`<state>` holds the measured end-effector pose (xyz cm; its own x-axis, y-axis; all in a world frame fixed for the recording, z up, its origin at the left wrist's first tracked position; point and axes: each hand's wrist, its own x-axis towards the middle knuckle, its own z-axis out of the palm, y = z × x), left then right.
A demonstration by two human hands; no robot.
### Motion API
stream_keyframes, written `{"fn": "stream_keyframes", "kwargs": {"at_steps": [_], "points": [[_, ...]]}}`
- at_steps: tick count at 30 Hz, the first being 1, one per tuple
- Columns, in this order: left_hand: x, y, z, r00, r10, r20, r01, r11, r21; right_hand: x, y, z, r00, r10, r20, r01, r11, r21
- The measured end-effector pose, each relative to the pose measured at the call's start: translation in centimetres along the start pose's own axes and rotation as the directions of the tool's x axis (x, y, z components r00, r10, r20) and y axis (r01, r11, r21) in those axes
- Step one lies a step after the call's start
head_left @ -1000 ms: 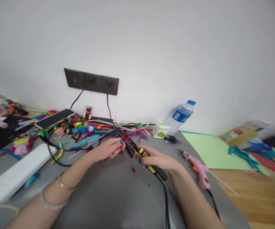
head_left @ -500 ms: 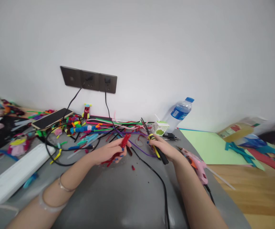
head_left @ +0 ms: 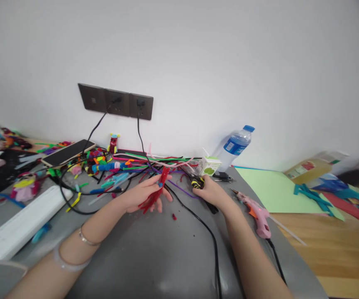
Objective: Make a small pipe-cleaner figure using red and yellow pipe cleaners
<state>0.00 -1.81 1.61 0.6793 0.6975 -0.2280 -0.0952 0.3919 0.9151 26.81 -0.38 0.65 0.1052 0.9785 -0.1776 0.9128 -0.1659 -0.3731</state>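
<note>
A bunch of short red pipe cleaner pieces [head_left: 154, 195] is held between the thumb and fingers of my left hand [head_left: 143, 192], above the grey table. The lower fingers of that hand are loosely spread. My right hand [head_left: 212, 192] grips pliers [head_left: 197, 182] with black and yellow handles, low at the table beside a small green and white carton [head_left: 208, 167]. Part of the handles is hidden under the palm. One red scrap [head_left: 174, 216] lies on the table between my hands.
A pink hot glue gun [head_left: 258, 214] lies right of my right arm. Behind it leans a water bottle [head_left: 238, 143]. Black cables cross the table. On the left are a white power strip [head_left: 23, 226], a phone [head_left: 69, 153] and scattered pipe cleaners. Green paper [head_left: 269, 191] lies right.
My right hand has lowered the pliers towards the table, and they point less upward. My left fingers have loosened and spread around the red pieces, which are tilted more upright.
</note>
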Motion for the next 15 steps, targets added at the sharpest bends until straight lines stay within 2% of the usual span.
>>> {"fn": "stream_keyframes", "kwargs": {"at_steps": [8,15], "points": [[0.0,-0.4,-0.2,1.0,-0.003,-0.009,0.004,0.998,0.065,0.1,-0.7,2.3,0.973,-0.07,-0.218,0.026,0.979,-0.201],[0.1,-0.5,0.8,0.997,-0.073,0.005,0.073,0.996,0.057,0.0,-0.9,2.2,0.977,-0.044,-0.208,0.009,0.986,-0.168]]}}
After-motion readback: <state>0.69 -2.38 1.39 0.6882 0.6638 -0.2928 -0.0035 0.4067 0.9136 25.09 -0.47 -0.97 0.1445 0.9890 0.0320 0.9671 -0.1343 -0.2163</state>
